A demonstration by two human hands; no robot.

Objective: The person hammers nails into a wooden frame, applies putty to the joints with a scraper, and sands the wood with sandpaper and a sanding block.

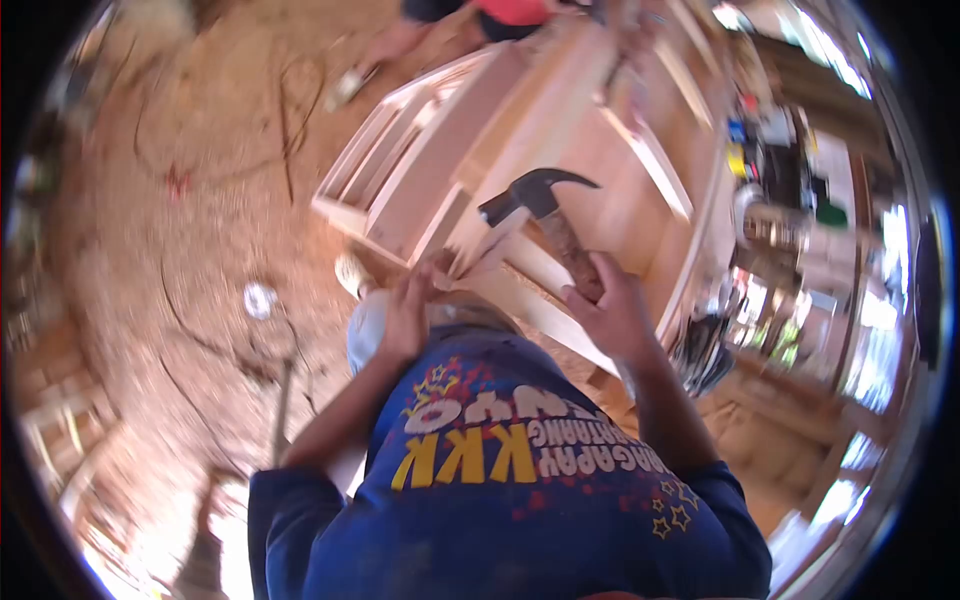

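My right hand [612, 308] is wrapped round the wooden handle of a claw hammer [570, 245]. The hammer's dark head is raised above the wooden frame, its claw pointing right and its striking face to the left. My left hand [408, 312] is at the near corner of the wooden frame [425, 165], fingers pressed together by the end of a board. What those fingers pinch is too small and blurred to make out. The frame is pale wood, with long parallel boards and slats on its left side, and lies in front of my body.
Another person [470, 20] is at the frame's far end. Loose wood strips [650, 160] lie on its right part. A cord [180, 310] and a stick [285, 140] lie on the dirt floor [220, 230] to the left. Cluttered items [780, 220] stand along the right.
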